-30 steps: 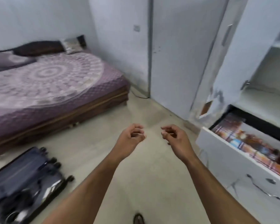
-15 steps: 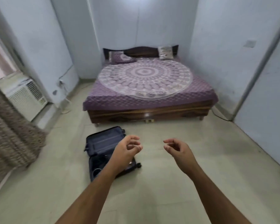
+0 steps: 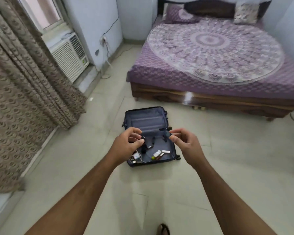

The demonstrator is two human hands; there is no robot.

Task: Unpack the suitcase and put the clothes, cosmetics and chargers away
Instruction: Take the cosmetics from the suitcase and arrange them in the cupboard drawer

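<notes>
My left hand (image 3: pixel 126 146) and right hand (image 3: pixel 185 146) hang loosely curled, holding nothing, over the open suitcase (image 3: pixel 150 136) on the floor at 12 o'clock, long axis 12-to-6, white charger (image 3: pixel 136 156) in its near half closest to my left fingers, cosmetics (image 3: pixel 158 154) toward right.

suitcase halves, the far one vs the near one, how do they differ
The far half of the suitcase shows only bare ribbed blue lining; the near half holds loose small things, among them a white charger with its cable and small tubes. The far half is in full view; the left hand and right hand partly cover the near one. Both lie open, flat on the floor.
</notes>
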